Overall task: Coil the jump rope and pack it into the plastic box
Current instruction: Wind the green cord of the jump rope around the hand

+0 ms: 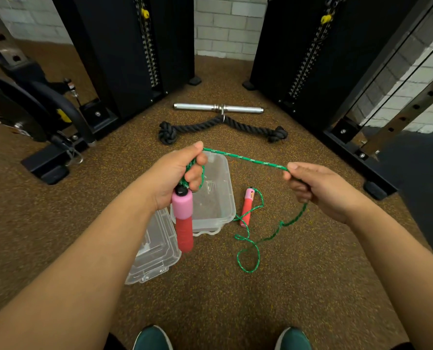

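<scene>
My left hand (177, 173) is shut on a few loops of the green jump rope (245, 159), and one pink-and-red handle (183, 218) hangs down from that fist. A taut stretch of rope runs right to my right hand (311, 185), which pinches it. From there the rope drops to the floor in loose curls (248, 258) and ends at the second handle (247, 207), lying on the floor right of the clear plastic box (225, 198). The open box sits below my left hand; its clear lid (157, 253) lies beside it, nearer to me.
A black thick rope attachment (223, 127) and a chrome bar (218, 108) lie on the brown speckled floor beyond the box. Black cable-machine towers (134, 46) stand left and right, with machine bases near both sides. My two green shoes (152, 337) show at the bottom edge.
</scene>
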A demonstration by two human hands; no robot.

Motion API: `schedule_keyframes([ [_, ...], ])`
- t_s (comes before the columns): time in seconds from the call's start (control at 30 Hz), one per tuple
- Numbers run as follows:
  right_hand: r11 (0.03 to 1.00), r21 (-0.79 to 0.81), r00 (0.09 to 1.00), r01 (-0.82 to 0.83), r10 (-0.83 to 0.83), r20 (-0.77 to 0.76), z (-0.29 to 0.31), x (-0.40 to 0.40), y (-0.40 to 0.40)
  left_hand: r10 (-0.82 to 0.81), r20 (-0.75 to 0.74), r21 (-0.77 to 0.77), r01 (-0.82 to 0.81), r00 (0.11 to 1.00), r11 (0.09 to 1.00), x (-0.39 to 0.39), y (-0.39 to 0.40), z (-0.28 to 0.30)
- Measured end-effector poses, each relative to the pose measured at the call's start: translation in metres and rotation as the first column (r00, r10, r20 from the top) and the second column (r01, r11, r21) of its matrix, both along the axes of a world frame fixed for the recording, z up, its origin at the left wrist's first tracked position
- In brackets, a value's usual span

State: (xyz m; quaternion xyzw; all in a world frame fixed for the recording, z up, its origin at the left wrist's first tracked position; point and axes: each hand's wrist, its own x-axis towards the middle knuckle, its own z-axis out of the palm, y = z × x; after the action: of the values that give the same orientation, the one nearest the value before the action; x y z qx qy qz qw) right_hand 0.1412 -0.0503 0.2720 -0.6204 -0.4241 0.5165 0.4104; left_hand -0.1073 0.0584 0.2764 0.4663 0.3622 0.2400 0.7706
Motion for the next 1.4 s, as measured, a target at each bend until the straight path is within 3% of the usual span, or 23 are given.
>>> schedule_keyframes([
  [0.3, 0.986, 0.054, 0.955, 0.156, -0.164, 0.245, 0.007, 0.034, -0.008, 0.014, -0.025, 0.003, -0.014, 1.0, 1.0, 0.003, -0.006, 0.006],
  [0.43, 0.986, 0.03, 0.754, 0.162, -0.144, 0.641, -0.001, 0.027, -0.012, -0.065, -0.054, 0.015, 0.066, 0.996, 0.998, 0.015, -0.018, 0.008],
  [0.5, 0.988, -0.028, 0.721, 0.149, -0.089, 0.687, -0.009, 0.022, -0.013, -0.142, -0.088, 0.014, 0.143, 0.986, 0.99, 0.025, -0.028, 0.008],
  [0.57, 0.995, -0.042, 0.774, 0.088, -0.042, 0.632, -0.016, 0.014, -0.012, -0.216, -0.099, 0.013, 0.218, 0.971, 0.976, 0.033, -0.036, 0.005],
  [0.67, 0.997, 0.061, 0.927, -0.049, 0.023, 0.373, -0.02, -0.009, -0.002, -0.267, -0.097, -0.006, 0.268, 0.959, 0.963, 0.037, -0.04, 0.003],
  [0.77, 0.98, 0.11, 0.977, -0.164, 0.145, 0.159, -0.017, -0.039, 0.003, -0.252, -0.059, -0.045, 0.249, 0.966, 0.967, 0.038, -0.041, 0.003],
  [0.9, 0.947, 0.123, 0.954, -0.296, 0.288, 0.083, -0.023, -0.054, 0.002, -0.21, -0.01, -0.107, 0.208, 0.978, 0.972, 0.035, -0.038, 0.004],
  [1.03, 0.987, 0.136, 0.988, -0.085, 0.065, 0.14, -0.028, -0.046, 0.002, -0.106, 0.109, -0.237, 0.129, 0.988, 0.963, 0.029, -0.032, 0.006],
  [1.1, 0.99, 0.129, 0.921, -0.061, 0.007, 0.389, -0.032, -0.042, -0.001, -0.034, 0.154, -0.268, 0.075, 0.987, 0.961, 0.029, -0.029, 0.006],
  [1.2, 0.948, -0.079, 0.591, -0.308, 0.256, 0.765, -0.037, -0.05, -0.011, 0.046, 0.18, -0.205, -0.008, 0.983, 0.979, 0.031, -0.029, 0.003],
  [1.27, 0.89, -0.153, 0.408, -0.43, 0.343, 0.846, -0.031, -0.065, -0.015, 0.026, 0.178, -0.147, 0.001, 0.984, 0.989, 0.032, -0.029, 0.001],
  [1.4, 0.84, -0.062, 0.312, -0.539, 0.267, 0.912, -0.009, -0.078, -0.017, 0.014, 0.185, -0.197, 0.023, 0.983, 0.98, 0.027, -0.026, 0.0],
])
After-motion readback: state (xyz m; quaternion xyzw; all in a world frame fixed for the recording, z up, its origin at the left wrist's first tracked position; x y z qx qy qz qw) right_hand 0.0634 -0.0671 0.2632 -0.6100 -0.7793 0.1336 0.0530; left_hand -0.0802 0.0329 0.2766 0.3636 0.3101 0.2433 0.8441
